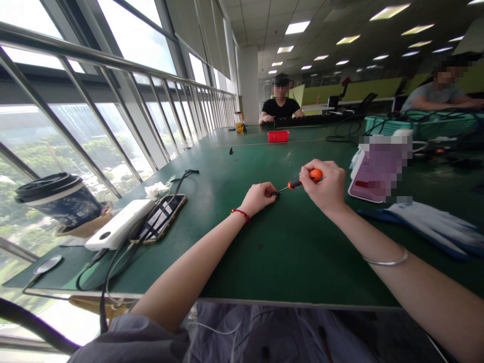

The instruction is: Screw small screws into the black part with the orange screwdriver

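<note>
Over the green table (242,257), my right hand (325,187) is closed around the orange and black handle of a screwdriver (295,184). Its thin shaft slants down to the left, with the tip at a small black part (277,193) on the tabletop. My left hand (258,197) pinches that part from the left, fingers pressed together. What the part is cannot be made out at this size, and my fingers hide some of it.
Left are a phone (162,219), white power bank (119,224), cables and lidded cup (62,199). Right lie gloves (434,222), a pink-screened device (378,171) and a green basket (416,123). Farther off are a red tray (278,136) and two people, one across the table (282,106).
</note>
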A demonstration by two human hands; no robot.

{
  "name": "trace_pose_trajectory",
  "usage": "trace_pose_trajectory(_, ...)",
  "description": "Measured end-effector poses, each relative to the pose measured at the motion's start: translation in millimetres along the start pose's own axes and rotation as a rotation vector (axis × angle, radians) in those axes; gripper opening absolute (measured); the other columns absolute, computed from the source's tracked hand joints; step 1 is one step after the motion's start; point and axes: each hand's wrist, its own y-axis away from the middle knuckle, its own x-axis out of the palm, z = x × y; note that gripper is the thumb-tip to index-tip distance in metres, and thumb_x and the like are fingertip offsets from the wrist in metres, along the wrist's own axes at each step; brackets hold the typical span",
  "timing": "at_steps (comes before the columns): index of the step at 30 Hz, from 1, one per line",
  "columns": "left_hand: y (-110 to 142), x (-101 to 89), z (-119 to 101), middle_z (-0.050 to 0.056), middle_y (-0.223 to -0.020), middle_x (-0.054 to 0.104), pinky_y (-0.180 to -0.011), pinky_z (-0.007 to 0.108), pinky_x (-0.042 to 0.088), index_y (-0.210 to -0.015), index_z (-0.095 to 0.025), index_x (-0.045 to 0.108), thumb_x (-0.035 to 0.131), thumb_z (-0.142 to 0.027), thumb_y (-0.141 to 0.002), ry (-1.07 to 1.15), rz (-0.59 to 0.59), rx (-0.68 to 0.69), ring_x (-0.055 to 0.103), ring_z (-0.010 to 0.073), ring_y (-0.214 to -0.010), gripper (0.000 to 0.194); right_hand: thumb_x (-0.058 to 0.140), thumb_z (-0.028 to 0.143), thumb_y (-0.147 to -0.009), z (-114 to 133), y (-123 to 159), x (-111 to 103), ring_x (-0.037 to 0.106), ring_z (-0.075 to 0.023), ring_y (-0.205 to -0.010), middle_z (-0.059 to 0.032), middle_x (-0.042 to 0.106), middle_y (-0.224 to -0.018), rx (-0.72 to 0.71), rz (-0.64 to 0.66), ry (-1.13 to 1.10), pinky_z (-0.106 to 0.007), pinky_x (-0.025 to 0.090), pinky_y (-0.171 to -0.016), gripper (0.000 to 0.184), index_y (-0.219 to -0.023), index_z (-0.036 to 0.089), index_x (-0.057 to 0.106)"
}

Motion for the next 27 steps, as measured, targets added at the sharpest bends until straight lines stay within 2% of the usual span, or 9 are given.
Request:
trace_pose_trajectory(6,0.3,-0.7,-0.9,0.0,-0.072,0.065,-0.064,0.022,0.046,-0.083,-0.016,0.068,0.062,-0.019,-0.071,-0.001,-0.002,-0.001,0.057,0.0115,-0.066,0.014,0.05,0.032,-0.076,0.4,-0.9,-0.5,0.054,-0.0187,-0.059,-0.0006,0.058,-0.056,0.004,0.025,0.004,-0.031,0.041,-0.059,0.017,-0.061,0.024,0.051)
trace_pose_trajectory(9,0.5,-1.3,-1.6,0.0,-0.071,0.065,-0.063,0.022,0.046,-0.083,-0.016,0.068,0.061,-0.019,-0.071,0.003,0.0,-0.003,0.057,0.0113,-0.065,0.014,0.052,0.03,-0.074,1.5,-1.6,-1.8,0.053,-0.0181,-0.058,0.0,0.058,-0.06,-0.006,0.022,-0.029,-0.031,0.041,-0.06,0.008,-0.074,0.023,0.055)
trace_pose_trajectory(13,0.8,-2.0,-2.8,0.0,-0.071,0.064,-0.063,0.022,0.045,-0.083,-0.016,0.068,0.062,-0.018,-0.071,0.011,0.003,-0.002,0.056,0.0113,-0.065,0.014,0.053,0.029,-0.074,3.0,-2.0,-2.5,0.054,-0.0185,-0.061,0.001,0.057,-0.062,-0.038,0.029,-0.078,-0.032,0.043,-0.065,0.015,-0.088,0.023,0.055)
trace_pose_trajectory(16,1.0,-2.1,-2.9,0.0,-0.071,0.064,-0.063,0.022,0.045,-0.083,-0.016,0.068,0.062,-0.018,-0.071,0.009,0.001,-0.001,0.057,0.0114,-0.065,0.014,0.052,0.036,-0.079,2.0,-2.4,-1.5,0.053,-0.0182,-0.06,0.0004,0.058,-0.062,-0.017,0.056,-0.044,-0.031,0.041,-0.062,0.013,-0.081,0.023,0.056)
trace_pose_trajectory(19,0.9,-1.6,-1.8,0.0,-0.072,0.065,-0.064,0.022,0.045,-0.084,-0.016,0.068,0.062,-0.019,-0.071,0.006,0.0,0.001,0.057,0.0116,-0.066,0.014,0.05,0.044,-0.083,0.1,-3.0,-1.0,0.051,-0.0179,-0.057,-0.0005,0.057,-0.058,0.0,0.083,-0.015,-0.03,0.038,-0.058,0.025,-0.07,0.023,0.055)
trace_pose_trajectory(21,0.7,-1.1,-0.7,0.001,-0.073,0.066,-0.064,0.022,0.046,-0.084,-0.016,0.068,0.062,-0.019,-0.071,0.005,0.0,0.001,0.057,0.0118,-0.066,0.014,0.049,0.043,-0.083,-0.5,-3.1,-1.2,0.05,-0.0177,-0.056,-0.0007,0.057,-0.057,-0.012,0.096,-0.021,-0.03,0.037,-0.058,0.027,-0.068,0.023,0.055)
trace_pose_trajectory(25,0.1,-0.6,0.6,0.0,-0.073,0.065,-0.063,0.022,0.045,-0.084,-0.016,0.068,0.062,-0.019,-0.071,0.005,0.001,0.002,0.057,0.0117,-0.067,0.014,0.049,0.032,-0.08,0.1,-2.4,-2.3,0.052,-0.0183,-0.061,-0.0002,0.057,-0.061,-0.047,0.094,-0.032,-0.03,0.039,-0.061,0.013,-0.077,0.023,0.057)
trace_pose_trajectory(27,-0.2,-0.7,0.5,0.0,-0.072,0.064,-0.062,0.022,0.044,-0.084,-0.016,0.068,0.062,-0.019,-0.071,0.005,0.004,0.005,0.056,0.0114,-0.065,0.014,0.052,0.029,-0.075,0.5,-1.9,-2.4,0.052,-0.0192,-0.064,0.0004,0.057,-0.063,-0.077,0.075,-0.049,-0.031,0.041,-0.064,0.014,-0.086,0.023,0.057)
